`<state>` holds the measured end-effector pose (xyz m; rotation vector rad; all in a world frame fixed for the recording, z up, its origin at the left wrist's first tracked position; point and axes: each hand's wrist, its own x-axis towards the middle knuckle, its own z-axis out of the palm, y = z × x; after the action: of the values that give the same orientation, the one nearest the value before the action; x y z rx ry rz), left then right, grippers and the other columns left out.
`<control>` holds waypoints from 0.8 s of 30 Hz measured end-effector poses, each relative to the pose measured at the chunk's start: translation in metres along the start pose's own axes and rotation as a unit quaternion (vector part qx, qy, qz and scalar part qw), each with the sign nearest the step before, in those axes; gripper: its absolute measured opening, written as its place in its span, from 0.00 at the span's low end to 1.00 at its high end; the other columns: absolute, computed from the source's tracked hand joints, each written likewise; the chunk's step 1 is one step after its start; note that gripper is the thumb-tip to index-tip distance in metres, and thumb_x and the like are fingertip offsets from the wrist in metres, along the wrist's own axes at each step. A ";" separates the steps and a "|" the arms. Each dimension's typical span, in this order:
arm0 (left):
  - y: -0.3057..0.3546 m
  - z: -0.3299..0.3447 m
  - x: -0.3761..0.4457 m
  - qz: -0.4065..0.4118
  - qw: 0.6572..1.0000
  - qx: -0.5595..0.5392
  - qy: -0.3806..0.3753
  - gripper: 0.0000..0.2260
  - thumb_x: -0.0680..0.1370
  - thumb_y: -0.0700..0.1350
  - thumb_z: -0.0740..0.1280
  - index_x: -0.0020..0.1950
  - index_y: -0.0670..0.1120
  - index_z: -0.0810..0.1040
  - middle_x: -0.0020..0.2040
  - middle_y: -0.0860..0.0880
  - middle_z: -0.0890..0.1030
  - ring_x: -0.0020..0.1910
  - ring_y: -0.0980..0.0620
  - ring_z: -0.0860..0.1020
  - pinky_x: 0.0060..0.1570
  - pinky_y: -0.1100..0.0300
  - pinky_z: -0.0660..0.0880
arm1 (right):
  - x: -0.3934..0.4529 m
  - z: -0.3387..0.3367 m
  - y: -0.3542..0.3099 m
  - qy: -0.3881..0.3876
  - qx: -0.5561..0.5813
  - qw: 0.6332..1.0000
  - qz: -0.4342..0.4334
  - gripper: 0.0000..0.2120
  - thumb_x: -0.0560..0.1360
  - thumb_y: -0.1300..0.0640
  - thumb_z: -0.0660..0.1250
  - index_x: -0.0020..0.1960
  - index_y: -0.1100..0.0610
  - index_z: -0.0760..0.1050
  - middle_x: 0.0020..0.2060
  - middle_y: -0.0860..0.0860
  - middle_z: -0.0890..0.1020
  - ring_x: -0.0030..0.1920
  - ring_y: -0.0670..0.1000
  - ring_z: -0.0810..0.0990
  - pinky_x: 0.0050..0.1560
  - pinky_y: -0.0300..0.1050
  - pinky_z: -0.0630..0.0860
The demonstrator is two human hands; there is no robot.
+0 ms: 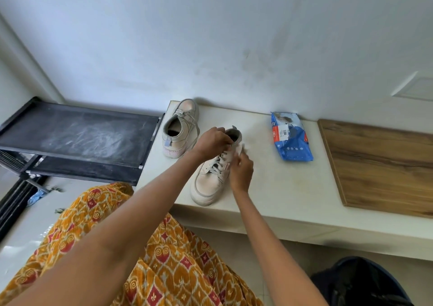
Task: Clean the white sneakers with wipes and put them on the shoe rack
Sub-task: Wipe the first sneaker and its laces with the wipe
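Observation:
Two white sneakers stand on a white ledge (pixel 281 188). The near sneaker (pixel 208 181) points its toe toward me. My left hand (pixel 214 143) grips its collar at the heel end. My right hand (pixel 241 172) presses a white wipe (pixel 240 148) against the sneaker's right side, fingers curled round the wipe. The far sneaker (pixel 180 127) stands untouched at the ledge's back left, its toe toward the wall. A black shoe rack (pixel 77 139) with a dusty top shelf stands to the left of the ledge.
A blue pack of wipes (pixel 290 137) lies on the ledge to the right of the sneakers. A wooden board (pixel 384 167) covers the ledge's right end. A dark bin (pixel 360 284) sits on the floor at lower right. My patterned orange garment (pixel 164 259) fills the foreground.

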<state>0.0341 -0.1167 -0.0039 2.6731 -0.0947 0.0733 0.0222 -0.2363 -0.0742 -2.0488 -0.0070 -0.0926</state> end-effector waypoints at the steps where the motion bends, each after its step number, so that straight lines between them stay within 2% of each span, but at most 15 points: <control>1: -0.001 0.001 0.000 -0.005 1.000 -0.006 0.002 0.09 0.75 0.41 0.68 0.53 0.46 0.84 0.46 0.41 0.77 0.49 0.41 0.74 0.46 0.52 0.71 | -0.015 -0.004 0.006 -0.006 -0.003 1.000 -0.005 0.16 0.79 0.61 0.61 0.65 0.60 0.73 0.48 0.61 0.81 0.50 0.60 0.78 0.46 0.40 0.68; 3: -0.002 0.002 0.000 -0.009 1.000 -0.016 0.008 0.09 0.75 0.42 0.68 0.54 0.47 0.83 0.47 0.41 0.78 0.50 0.41 0.74 0.47 0.53 0.71 | -0.033 -0.014 0.022 -0.041 -0.016 0.999 -0.012 0.15 0.77 0.62 0.64 0.63 0.61 0.75 0.51 0.61 0.81 0.52 0.58 0.79 0.48 0.33 0.67; 5: -0.002 0.002 0.002 -0.011 1.000 -0.021 0.008 0.10 0.75 0.43 0.68 0.54 0.47 0.83 0.47 0.41 0.78 0.51 0.41 0.74 0.47 0.53 0.71 | -0.030 -0.024 0.032 -0.074 -0.042 0.996 -0.021 0.14 0.76 0.61 0.65 0.61 0.60 0.77 0.50 0.62 0.81 0.51 0.59 0.80 0.48 0.36 0.70; 7: -0.003 0.003 0.001 -0.015 1.000 -0.016 0.004 0.10 0.75 0.43 0.68 0.54 0.47 0.83 0.48 0.41 0.78 0.51 0.41 0.74 0.47 0.54 0.70 | -0.009 -0.028 0.031 -0.051 -0.055 0.997 -0.003 0.14 0.76 0.59 0.65 0.60 0.58 0.78 0.49 0.61 0.81 0.50 0.59 0.80 0.47 0.41 0.71; 10: 0.001 0.003 0.000 -0.024 1.000 0.007 -0.001 0.10 0.77 0.42 0.66 0.56 0.45 0.82 0.51 0.42 0.76 0.54 0.42 0.73 0.46 0.55 0.70 | 0.032 -0.025 0.012 0.017 -0.006 0.997 0.077 0.15 0.79 0.56 0.58 0.61 0.59 0.77 0.49 0.59 0.82 0.51 0.58 0.79 0.47 0.44 0.72; 14: 0.019 0.007 0.006 -0.055 0.995 0.079 -0.023 0.15 0.76 0.49 0.68 0.57 0.40 0.79 0.55 0.43 0.74 0.59 0.44 0.70 0.46 0.53 0.72 | 0.063 -0.008 -0.005 -0.083 0.032 0.986 0.140 0.17 0.80 0.54 0.53 0.58 0.60 0.76 0.52 0.58 0.80 0.54 0.58 0.77 0.52 0.50 0.72; 16: 0.024 0.013 0.009 -0.075 0.992 0.097 0.000 0.10 0.76 0.43 0.67 0.54 0.39 0.79 0.53 0.42 0.76 0.56 0.43 0.72 0.42 0.54 0.72 | 0.054 -0.004 -0.010 -0.081 0.050 0.985 0.147 0.17 0.80 0.56 0.52 0.55 0.61 0.77 0.50 0.58 0.80 0.49 0.56 0.76 0.48 0.48 0.70; 18: 0.023 0.018 0.011 -0.103 0.991 0.078 0.031 0.07 0.75 0.38 0.65 0.50 0.38 0.80 0.50 0.42 0.77 0.53 0.42 0.73 0.38 0.56 0.68 | 0.036 -0.008 -0.011 -0.061 0.045 0.988 0.135 0.18 0.81 0.55 0.52 0.53 0.63 0.77 0.45 0.57 0.80 0.44 0.55 0.75 0.44 0.45 0.69; 20: 0.024 0.018 0.011 -0.120 0.991 0.045 0.035 0.08 0.73 0.38 0.64 0.48 0.39 0.81 0.48 0.42 0.78 0.50 0.41 0.75 0.37 0.56 0.65 | 0.013 -0.013 0.003 -0.047 0.017 0.995 0.091 0.16 0.81 0.55 0.55 0.52 0.64 0.78 0.42 0.59 0.81 0.43 0.57 0.77 0.41 0.44 0.68; 24: 0.020 0.003 0.012 -0.145 0.989 -0.001 0.031 0.08 0.73 0.42 0.67 0.46 0.41 0.84 0.44 0.41 0.80 0.43 0.42 0.79 0.37 0.58 0.68 | -0.014 -0.026 0.029 -0.102 -0.039 0.994 0.007 0.12 0.77 0.60 0.63 0.58 0.61 0.78 0.49 0.60 0.83 0.49 0.58 0.80 0.43 0.41 0.70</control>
<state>0.0443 -0.1365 0.0030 2.6490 0.3121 0.0636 0.0078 -0.2722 -0.0894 -2.1279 -0.1169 0.1270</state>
